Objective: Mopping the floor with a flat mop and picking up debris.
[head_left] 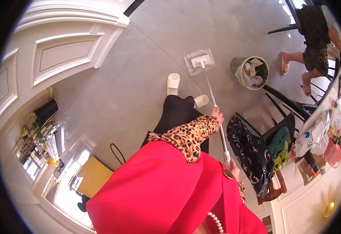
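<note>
A flat mop with a white head (201,60) and a pale, thin sheet (190,68) around it rests on the grey tiled floor. Its metal pole (208,84) slants back towards my body. My left hand (217,115), in a leopard-print sleeve, grips the pole around its middle. Higher on the handle, beside the white grip (226,158), is my right hand (235,170); it is partly hidden by my red garment (158,187), but its fingers wrap the handle. My feet wear white slides (173,84) just left of the mop.
A lined waste bin (235,66) holding crumpled paper stands right of the mop head. Chairs, one draped with a dark printed cloth (243,146), flank a cluttered table (311,128). Another person (314,44) is at upper right. White panelled woodwork (65,55) borders the left; a yellow seat (96,177) stands lower left.
</note>
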Demonstrator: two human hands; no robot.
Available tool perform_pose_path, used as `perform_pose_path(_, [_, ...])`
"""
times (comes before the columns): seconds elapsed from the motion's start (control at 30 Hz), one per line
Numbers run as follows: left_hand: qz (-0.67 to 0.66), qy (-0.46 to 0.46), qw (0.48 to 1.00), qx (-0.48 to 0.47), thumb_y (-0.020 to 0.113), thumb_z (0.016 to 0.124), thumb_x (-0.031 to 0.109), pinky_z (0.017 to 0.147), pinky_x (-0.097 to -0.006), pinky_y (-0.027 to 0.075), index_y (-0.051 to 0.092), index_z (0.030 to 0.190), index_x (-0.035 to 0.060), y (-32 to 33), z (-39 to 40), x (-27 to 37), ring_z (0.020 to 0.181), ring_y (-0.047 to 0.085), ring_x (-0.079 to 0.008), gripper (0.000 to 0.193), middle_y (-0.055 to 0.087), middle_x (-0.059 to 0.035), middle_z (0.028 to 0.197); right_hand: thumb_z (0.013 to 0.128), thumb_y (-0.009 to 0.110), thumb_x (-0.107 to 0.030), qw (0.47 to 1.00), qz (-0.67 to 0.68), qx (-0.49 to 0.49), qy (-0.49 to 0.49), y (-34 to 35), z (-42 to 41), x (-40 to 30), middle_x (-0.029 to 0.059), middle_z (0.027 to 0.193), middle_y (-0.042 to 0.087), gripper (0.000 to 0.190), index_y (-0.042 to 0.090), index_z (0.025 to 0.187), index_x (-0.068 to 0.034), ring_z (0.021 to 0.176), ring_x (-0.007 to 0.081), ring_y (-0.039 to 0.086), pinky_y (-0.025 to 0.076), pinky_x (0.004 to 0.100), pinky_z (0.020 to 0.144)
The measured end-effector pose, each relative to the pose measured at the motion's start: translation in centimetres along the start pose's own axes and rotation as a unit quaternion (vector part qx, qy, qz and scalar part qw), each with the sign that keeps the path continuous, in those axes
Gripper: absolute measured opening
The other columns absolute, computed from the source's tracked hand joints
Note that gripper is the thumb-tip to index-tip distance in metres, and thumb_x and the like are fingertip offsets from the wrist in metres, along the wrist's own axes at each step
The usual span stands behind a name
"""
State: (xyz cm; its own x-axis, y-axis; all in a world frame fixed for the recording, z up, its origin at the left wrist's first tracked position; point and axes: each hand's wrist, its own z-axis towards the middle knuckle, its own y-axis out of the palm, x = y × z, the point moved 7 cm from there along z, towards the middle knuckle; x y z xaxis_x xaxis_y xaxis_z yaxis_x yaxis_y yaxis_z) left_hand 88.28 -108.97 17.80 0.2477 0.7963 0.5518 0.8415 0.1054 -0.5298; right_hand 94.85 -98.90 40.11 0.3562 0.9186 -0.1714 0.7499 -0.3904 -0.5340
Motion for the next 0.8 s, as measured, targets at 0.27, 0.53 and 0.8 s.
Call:
perform_pose_path(0.27, [0.031,-0.131,0.983,0.122,0.052,0.074,0.018,0.084,-0.0463,0.037,0.051,0.096,0.0128,-6.1,0.1,-17.0,0.12,0.028,-0.0283,0.022,0.044,-0.007,0.108,0.076,0.054,-0.021,0.999,0.036,-0.002,-0.001,4.0,8.6,-13.4,0.0263,0.078,0.055,0.045,0.039,0.115,-0.002,0.072,0.0414,0.054,0.044,0.0456,0.061])
perform_pose_path(0.53, [0.032,-0.043,0.991,0.123,0.052,0.073,0.016,0.077,-0.0454,0.037,0.057,0.088,0.0107,-5.2,2.2,-14.0,0.12,0.026,-0.0309,0.017,0.047,-0.0095,0.104,0.078,0.05,-0.015,0.994,0.099,0.026,0.042,6.7,6.6,-10.8,0.02,0.069,0.056,0.046,0.033,0.121,-0.008,0.063,0.032,0.057,0.045,0.0395,0.056])
perform_pose_path(0.8, [0.455,-0.036,0.88,0.132,0.053,0.071,0.019,0.077,-0.0476,0.036,0.062,0.087,0.0115,9.9,0.2,-7.0,0.113,0.035,-0.0332,0.02,0.053,-0.009,0.099,0.077,0.055,-0.017,0.948,0.274,-0.087,0.136,11.6,-2.3,-7.0,0.0118,0.078,0.059,0.048,0.037,0.12,-0.003,0.065,0.016,0.057,0.047,0.0301,0.06])
